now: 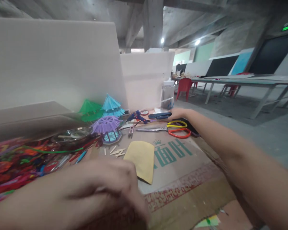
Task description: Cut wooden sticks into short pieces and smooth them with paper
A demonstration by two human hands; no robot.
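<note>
My left hand [115, 183], blurred, hangs over the near left of the cardboard [179, 172], just in front of a tan paper piece [141, 159]. Whether it holds anything is not visible. My right hand [177, 113] reaches to the far side of the board, beside a dark blue stapler-like tool [160, 115]; its fingers are unclear. Scissors [178, 132] with red and yellow handles lie nearer. Short wooden sticks [117, 151] lie left of the paper. A purple-roofed paper pavilion [107, 127] stands behind them.
A blue glue gun [137, 117], small snips [131, 131] and a clear jar [167, 95] stand or lie at the back. Green [89, 110] and blue [111, 105] paper roofs are behind the pavilion. Colourful craft pieces [21, 163] and a metal bowl [72, 135] fill the left.
</note>
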